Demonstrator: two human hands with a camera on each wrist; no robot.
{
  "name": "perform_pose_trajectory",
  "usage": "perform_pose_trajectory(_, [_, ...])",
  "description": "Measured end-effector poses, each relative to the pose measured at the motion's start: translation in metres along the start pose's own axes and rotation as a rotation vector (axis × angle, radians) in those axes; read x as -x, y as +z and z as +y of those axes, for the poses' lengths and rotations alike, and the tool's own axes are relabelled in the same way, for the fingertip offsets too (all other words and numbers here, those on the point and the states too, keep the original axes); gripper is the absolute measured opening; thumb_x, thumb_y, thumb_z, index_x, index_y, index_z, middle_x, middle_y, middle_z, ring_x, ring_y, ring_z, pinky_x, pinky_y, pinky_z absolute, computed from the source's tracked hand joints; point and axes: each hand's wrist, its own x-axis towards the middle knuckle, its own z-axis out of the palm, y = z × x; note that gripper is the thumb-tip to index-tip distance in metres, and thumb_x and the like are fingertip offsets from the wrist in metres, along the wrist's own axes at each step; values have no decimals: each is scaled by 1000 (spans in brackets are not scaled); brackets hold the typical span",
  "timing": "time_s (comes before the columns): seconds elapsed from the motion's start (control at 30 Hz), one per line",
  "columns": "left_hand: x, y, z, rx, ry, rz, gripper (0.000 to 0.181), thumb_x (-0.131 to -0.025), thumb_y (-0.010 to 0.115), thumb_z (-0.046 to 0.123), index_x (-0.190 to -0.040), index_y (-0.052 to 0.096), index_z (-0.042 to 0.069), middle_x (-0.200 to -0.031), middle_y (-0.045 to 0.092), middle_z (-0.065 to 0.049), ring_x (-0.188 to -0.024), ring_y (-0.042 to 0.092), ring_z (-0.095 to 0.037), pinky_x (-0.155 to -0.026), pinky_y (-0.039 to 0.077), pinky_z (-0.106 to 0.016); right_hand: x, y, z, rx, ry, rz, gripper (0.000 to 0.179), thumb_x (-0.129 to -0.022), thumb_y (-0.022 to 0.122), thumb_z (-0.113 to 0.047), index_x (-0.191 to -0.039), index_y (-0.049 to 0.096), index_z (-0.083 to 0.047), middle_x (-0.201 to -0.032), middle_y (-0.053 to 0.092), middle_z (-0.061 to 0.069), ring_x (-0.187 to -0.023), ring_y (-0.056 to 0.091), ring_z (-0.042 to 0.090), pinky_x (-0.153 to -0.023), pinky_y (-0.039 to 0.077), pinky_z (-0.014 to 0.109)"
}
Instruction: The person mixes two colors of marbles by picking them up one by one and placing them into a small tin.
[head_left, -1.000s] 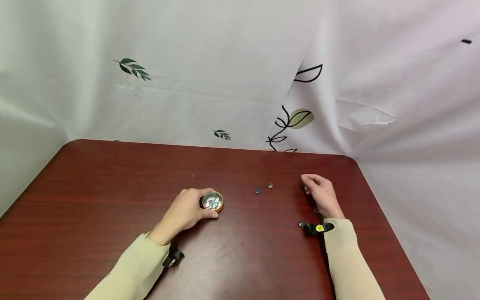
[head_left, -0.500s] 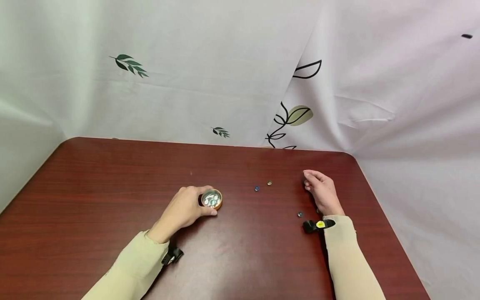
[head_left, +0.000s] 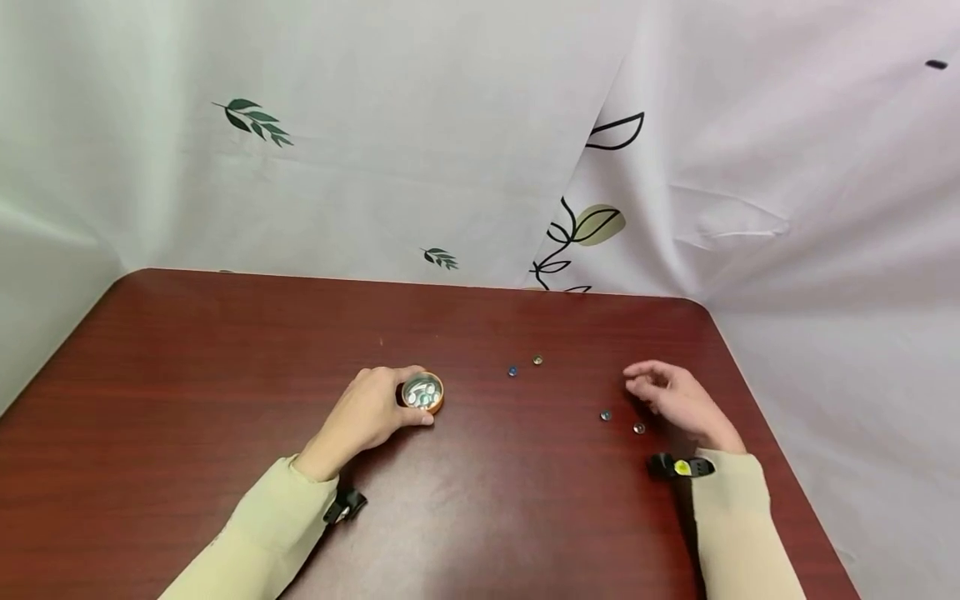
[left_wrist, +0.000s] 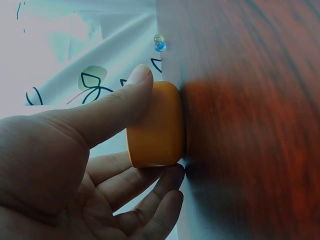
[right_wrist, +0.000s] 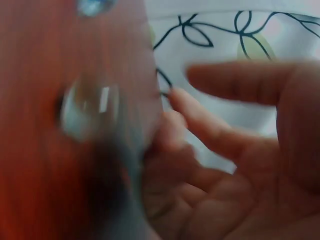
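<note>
In the head view my left hand [head_left: 371, 410] grips a small orange round container [head_left: 439, 403] with thumb and fingers around its sides. Several shiny pale round pieces [head_left: 422, 390] show inside it. The left wrist view shows the smooth orange wall standing on the table under my thumb [left_wrist: 140, 82]. My right hand [head_left: 681, 402] hovers at the right with thumb and index finger apart and nothing between them. Close to it lie a bluish glass marble [head_left: 605, 415] and a clear glass marble [head_left: 639, 428]. The right wrist view shows the clear marble blurred beside my fingers.
Between the hands, farther back, lie a blue marble [head_left: 512, 372] and a yellowish marble [head_left: 537, 360]. The reddish-brown table [head_left: 480, 517] ends at a white curtain [head_left: 375, 167] printed with leaves, which hangs along the back and sides.
My right hand has shifted right and toward me, its fingers spreading apart. The bluish marble has rolled away from me; the clear one is now uncovered. My left hand keeps holding the container.
</note>
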Motion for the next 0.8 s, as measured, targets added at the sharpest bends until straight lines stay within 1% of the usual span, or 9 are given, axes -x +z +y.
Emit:
perform_pose_trajectory(0.07, [-1,-1,0,-4,-1,-1,52,-74,91,32,-122,72,20,-95,74,-1,-99,63,-35,-84,51,-45,12,-5,5,96,-45,-74,32,-97,68,-18,-123,64,-1,-101,63,11,-78,59,16,-68,49,27])
perform_pose_trajectory(0.13, [-1,-1,0,-7,-3,-6,53,-75,90,33,-123,72,20,-96,74,-1,-99,64,-34,-83,51,-44,21,-8,8,156,-83,-128,34,-93,74,-18,-121,63,-2,-98,60,9,-76,57,14,-67,47,26])
perform_pose_trajectory(0.2, [-1,-1,0,-6,-3,-10,52,-75,90,33,-123,72,20,-96,74,-1,-98,65,-31,-83,52,-43,29,-9,8,185,-88,-163,39,-88,79,-20,-118,62,-2,-95,58,8,-76,56,13,-68,47,25])
perform_pose_trajectory(0.23, [-1,-1,0,-4,-4,-12,52,-75,90,33,-122,72,20,-96,74,-1,-97,66,-30,-82,52,-43,32,-8,8,203,-84,-169,41,-85,82,-21,-115,62,-3,-93,57,8,-76,55,13,-68,47,24])
perform_pose_trajectory(0.3, [-2,-1,1,-2,-2,-13,52,-75,90,32,-122,72,20,-95,74,-1,-95,66,-28,-81,52,-42,36,-6,7,245,-72,-171,42,-80,86,-23,-110,63,-5,-89,57,5,-75,53,11,-67,45,24])
perform_pose_trajectory(0.37, [-2,-1,1,-2,-5,-11,52,-75,90,32,-122,72,20,-95,74,-1,-95,67,-28,-81,52,-42,38,-4,4,275,-54,-161,40,-77,87,-23,-105,63,-7,-86,56,3,-73,52,11,-66,44,24])
perform_pose_trajectory(0.5, [-2,-1,1,-1,-10,-15,53,-75,90,32,-124,72,20,-97,74,-2,-98,66,-31,-83,52,-43,40,-1,2,320,-49,-136,30,-78,86,-17,-97,65,-9,-81,56,0,-69,52,11,-63,43,25])
perform_pose_trajectory(0.63, [-2,-2,2,-2,-14,-17,53,-75,90,32,-123,72,20,-98,74,-3,-100,65,-33,-84,52,-45,39,0,2,330,-53,-121,24,-80,83,-14,-96,65,-8,-78,58,-1,-66,55,12,-61,45,25])
perform_pose_trajectory(0.8, [-1,-2,3,-4,-19,-23,53,-76,90,32,-124,72,20,-97,74,-2,-99,66,-31,-83,52,-44,36,3,3,308,-53,-80,21,-85,78,-12,-100,65,-7,-78,58,0,-63,58,14,-59,47,27])
